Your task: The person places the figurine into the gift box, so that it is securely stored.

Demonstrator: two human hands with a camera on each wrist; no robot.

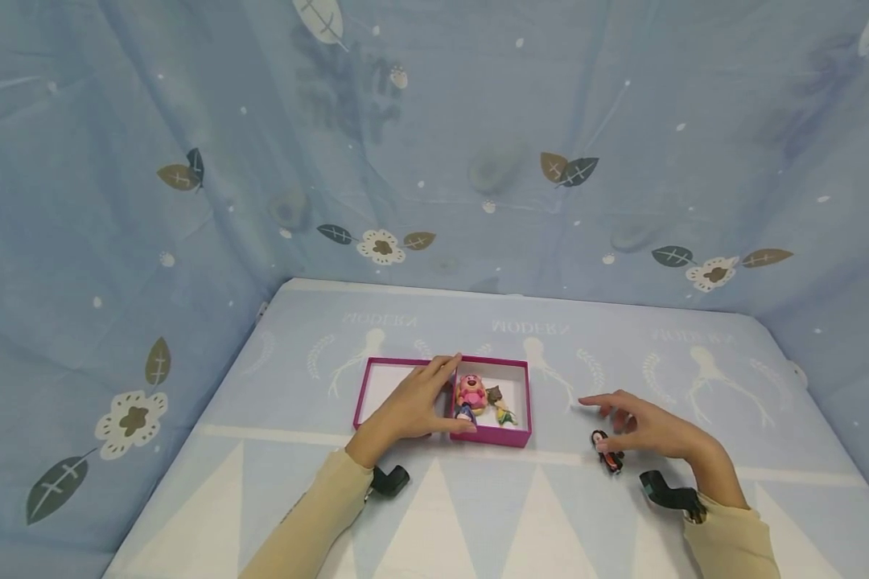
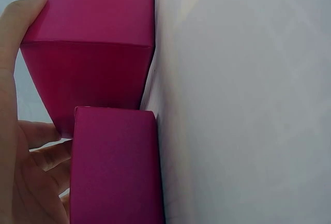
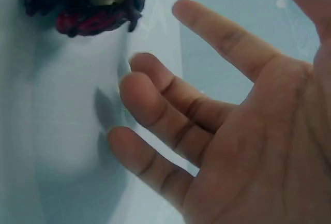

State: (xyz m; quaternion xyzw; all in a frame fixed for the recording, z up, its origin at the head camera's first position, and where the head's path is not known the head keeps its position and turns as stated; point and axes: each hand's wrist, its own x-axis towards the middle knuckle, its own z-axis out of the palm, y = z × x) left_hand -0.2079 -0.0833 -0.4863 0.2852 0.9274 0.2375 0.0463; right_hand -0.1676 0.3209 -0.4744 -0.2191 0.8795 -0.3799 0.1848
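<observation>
A magenta box [image 1: 503, 436] with a white inside stands on the table, and my left hand [image 1: 414, 402] spans its left side. The thumb lies at the front rim and the fingers reach the back rim. Inside lie a pink bear figurine [image 1: 471, 392], a small figurine in dark blue [image 1: 465, 413] and a brown-haired figurine in yellow and green [image 1: 501, 406]. Over to the right, a small black-and-red figurine [image 1: 611, 461] lies on the table, with my right thumb overlapping it. The other fingers of my right hand [image 1: 652, 426] are spread and hold nothing.
A shallower magenta tray or lid [image 1: 364, 392] with a white inside sits left of the box, partly behind my left hand. Patterned cloth [image 1: 434, 161] hangs behind the table. The table [image 1: 297, 474] has a pale blue and white printed cover.
</observation>
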